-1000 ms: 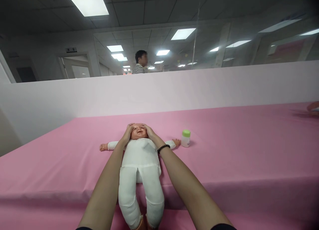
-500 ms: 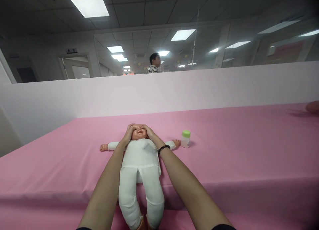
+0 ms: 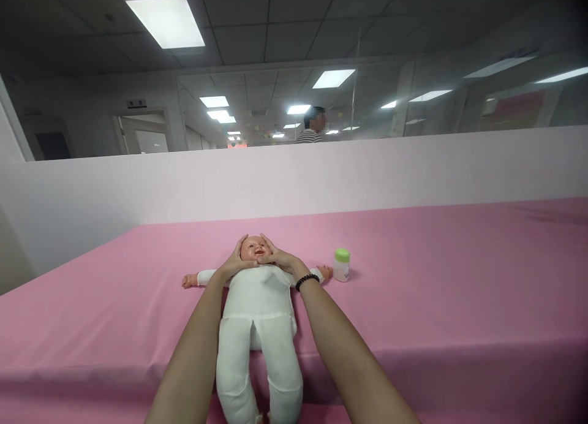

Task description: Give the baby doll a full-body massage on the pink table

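Observation:
A baby doll (image 3: 260, 298) with a white cloth body lies on its back on a pink-covered surface (image 3: 436, 289), its arms spread to both sides. My left hand (image 3: 236, 260) cups the left side of the doll's head, thumb at the chin. From the other side my right hand (image 3: 277, 258) cups the head, its thumb also near the chin and a dark bead bracelet on the wrist. The doll's face (image 3: 255, 247) shows between my hands. Beside the doll's hand on the right stands a small bottle (image 3: 342, 266) with a green lid.
A low white wall (image 3: 390, 173) runs behind the pink surface, with glass above it. Beyond the glass, a person (image 3: 312, 127) in a striped top is visible. The doll's legs reach over the surface's front edge.
Both thumbs have moved down from the upper face to the doll's chin, uncovering its eyes. The person behind the glass has shifted right. The view has tilted up slightly.

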Demonstrator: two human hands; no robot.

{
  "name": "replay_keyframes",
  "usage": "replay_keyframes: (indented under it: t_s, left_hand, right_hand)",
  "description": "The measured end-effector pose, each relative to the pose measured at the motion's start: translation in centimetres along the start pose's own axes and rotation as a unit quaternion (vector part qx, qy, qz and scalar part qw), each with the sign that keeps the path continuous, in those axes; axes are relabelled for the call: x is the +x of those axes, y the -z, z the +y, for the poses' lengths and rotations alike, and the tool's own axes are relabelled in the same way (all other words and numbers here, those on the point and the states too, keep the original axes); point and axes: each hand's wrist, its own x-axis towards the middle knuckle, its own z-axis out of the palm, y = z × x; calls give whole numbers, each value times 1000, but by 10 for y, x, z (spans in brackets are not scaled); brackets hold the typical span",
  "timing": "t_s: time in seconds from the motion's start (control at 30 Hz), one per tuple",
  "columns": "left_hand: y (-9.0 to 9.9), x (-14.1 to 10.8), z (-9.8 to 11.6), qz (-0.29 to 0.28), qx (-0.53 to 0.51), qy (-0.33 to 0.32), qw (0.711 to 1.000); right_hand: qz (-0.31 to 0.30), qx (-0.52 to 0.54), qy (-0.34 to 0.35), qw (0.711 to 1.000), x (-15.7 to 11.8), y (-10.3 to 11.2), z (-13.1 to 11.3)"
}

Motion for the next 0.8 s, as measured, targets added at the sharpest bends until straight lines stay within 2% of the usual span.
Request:
replay_keyframes:
  t_s: [0.17, 0.37, 0.5, 0.8]
  left_hand:
    - [-3, 1, 2, -10, -30, 21, 999]
    - [2, 0, -3, -8, -42, 14, 999]
    - [3, -3, 0, -26, -64, 11, 998]
    - [0, -4, 9, 9, 4, 33, 999]
  right_hand:
    - [7, -18, 14, 1000, -3, 0, -2]
    - [12, -35, 27, 999, -5, -3, -2]
    - [14, -41, 32, 999, -5, -4, -3]
    - [24, -53, 47, 997, -6, -5, -2]
